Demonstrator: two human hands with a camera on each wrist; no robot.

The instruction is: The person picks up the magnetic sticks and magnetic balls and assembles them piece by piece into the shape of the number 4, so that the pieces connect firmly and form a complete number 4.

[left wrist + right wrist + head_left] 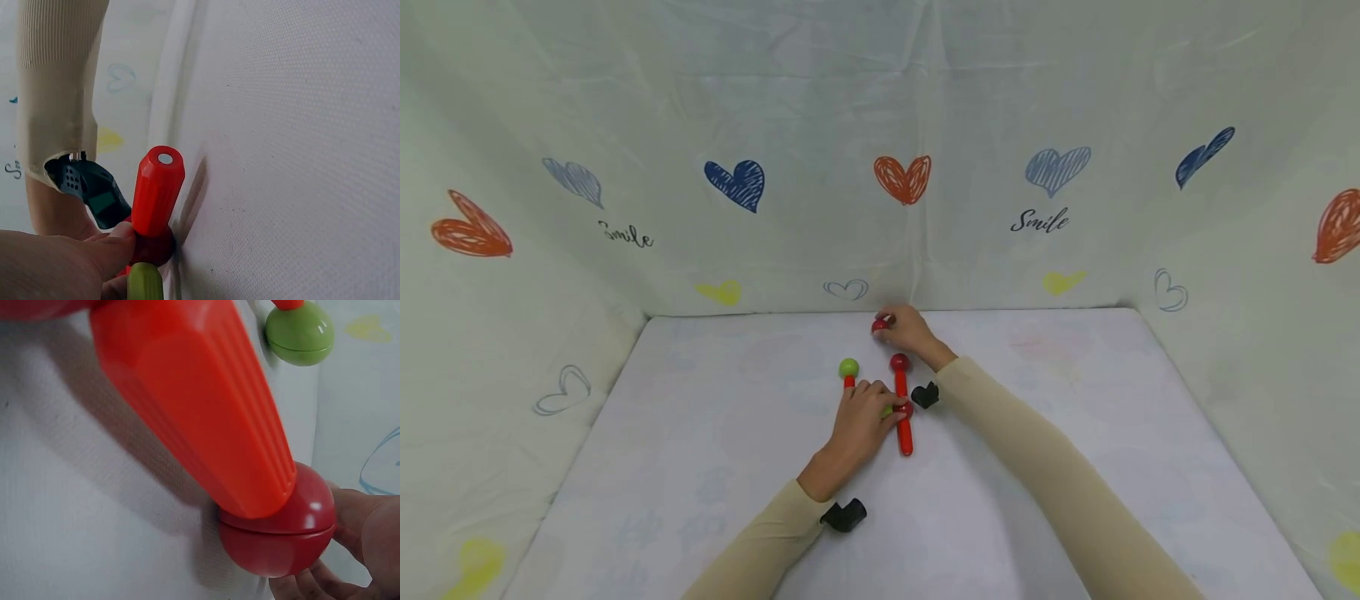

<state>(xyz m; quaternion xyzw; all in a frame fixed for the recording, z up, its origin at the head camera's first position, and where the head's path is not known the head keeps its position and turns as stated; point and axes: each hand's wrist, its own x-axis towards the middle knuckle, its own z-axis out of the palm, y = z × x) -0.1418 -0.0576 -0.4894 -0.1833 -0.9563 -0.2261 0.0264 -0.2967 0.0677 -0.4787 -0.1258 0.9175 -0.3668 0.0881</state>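
A joined toy frame of rods and balls lies on the table. My left hand (863,418) reaches over it and pinches a red ball (905,409) at its near joint. From that ball a red rod (159,194) sticks out, and a green rod (145,281) joins it beside the thumb. Another red rod runs away from me to a second red ball (278,531). Left of it, a green ball (848,367) caps a red rod. Farther back, my right hand (912,330) holds a loose red ball (880,326) between thumb and fingers.
White cloth covers the table (1060,467), whose back edge meets a hanging curtain (805,108) printed with hearts. A black wrist device (925,395) sits by the right sleeve, close to the frame. Another black device (845,516) is at the left cuff.
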